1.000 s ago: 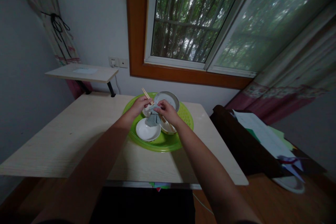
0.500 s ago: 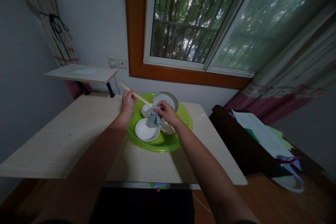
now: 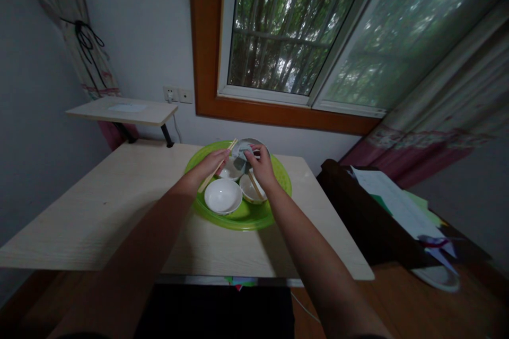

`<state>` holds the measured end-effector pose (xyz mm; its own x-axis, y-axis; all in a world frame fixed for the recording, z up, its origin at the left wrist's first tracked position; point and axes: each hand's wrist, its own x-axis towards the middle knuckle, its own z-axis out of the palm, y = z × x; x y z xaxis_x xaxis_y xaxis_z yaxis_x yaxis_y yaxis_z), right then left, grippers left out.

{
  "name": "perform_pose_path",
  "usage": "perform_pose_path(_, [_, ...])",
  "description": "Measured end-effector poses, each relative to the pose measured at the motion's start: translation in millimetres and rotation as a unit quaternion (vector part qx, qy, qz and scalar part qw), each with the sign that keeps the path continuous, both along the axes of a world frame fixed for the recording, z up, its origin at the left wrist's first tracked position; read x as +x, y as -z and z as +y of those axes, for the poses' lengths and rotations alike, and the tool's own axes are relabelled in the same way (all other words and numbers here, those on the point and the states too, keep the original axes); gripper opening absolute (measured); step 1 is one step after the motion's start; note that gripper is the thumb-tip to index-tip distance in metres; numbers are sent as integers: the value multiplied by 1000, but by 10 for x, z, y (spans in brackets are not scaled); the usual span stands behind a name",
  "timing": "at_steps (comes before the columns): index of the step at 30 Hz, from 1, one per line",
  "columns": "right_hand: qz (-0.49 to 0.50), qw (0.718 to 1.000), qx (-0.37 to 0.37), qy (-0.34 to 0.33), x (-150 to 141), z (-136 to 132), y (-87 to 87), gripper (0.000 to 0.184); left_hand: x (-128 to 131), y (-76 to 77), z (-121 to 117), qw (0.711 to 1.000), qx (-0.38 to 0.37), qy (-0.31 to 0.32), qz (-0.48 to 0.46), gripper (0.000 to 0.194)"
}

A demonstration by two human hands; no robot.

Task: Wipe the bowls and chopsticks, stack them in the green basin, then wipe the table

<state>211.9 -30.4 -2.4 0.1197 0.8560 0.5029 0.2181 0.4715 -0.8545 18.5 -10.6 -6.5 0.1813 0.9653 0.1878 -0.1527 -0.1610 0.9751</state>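
Note:
My left hand point(image 3: 213, 163) is closed around a pair of light wooden chopsticks point(image 3: 205, 182), which slant from lower left to upper right. Pinched in my right hand point(image 3: 262, 167) is a small grey cloth point(image 3: 240, 163), just right of the chopsticks. Beneath both hands lies a round green tray point(image 3: 281, 183). It carries a white bowl point(image 3: 223, 196) at the front and a second bowl point(image 3: 248, 189) with chopsticks point(image 3: 255, 185) resting in it. Another white bowl point(image 3: 229, 171) is partly covered by the cloth. A larger greyish bowl point(image 3: 260, 144) at the back is partly hidden by my right hand.
The tray stands on a pale wooden table point(image 3: 139, 185). A small raised shelf point(image 3: 123, 111) is at the back left, near wall sockets point(image 3: 177, 95). Right of the table, papers point(image 3: 397, 201) lie on a dark brown piece of furniture point(image 3: 345, 201). A window is behind.
The chopsticks have swung from pointing up-left to pointing up-right, and my left hand has come closer to the bowls. My right hand has moved slightly right and up, with the cloth off the chopsticks' end.

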Motion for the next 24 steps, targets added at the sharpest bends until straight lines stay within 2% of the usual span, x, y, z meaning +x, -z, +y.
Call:
perform_pose_path(3, [14, 1000, -15, -21, -3, 19, 19, 37, -18, -51, -94, 990, -18, 112, 87, 38])
perform_pose_path(7, [22, 997, -38, -56, -20, 32, 42, 39, -31, -56, -98, 971, -13, 183, 153, 42])
perform_pose_path(12, [37, 999, -25, -26, -7, 20, -1, 37, -61, 4, -39, 950, -8, 239, 201, 38])
perform_pose_path(16, [91, 989, 28, 111, 143, 73, -20, 34, -66, 28, -13, 953, -15, 227, 200, 37])
perform_pose_path(19, [160, 962, 43, 215, 279, 115, -21, 34, -49, 34, 16, 974, -12, 157, 162, 34])
perform_pose_path(22, [220, 942, 26, 251, 348, 134, -26, 36, -40, 43, 50, 987, -4, 97, 127, 27])
perform_pose_path(24, [232, 940, 22, 251, 349, 144, -27, 35, -40, 52, 63, 986, -12, 105, 129, 24])
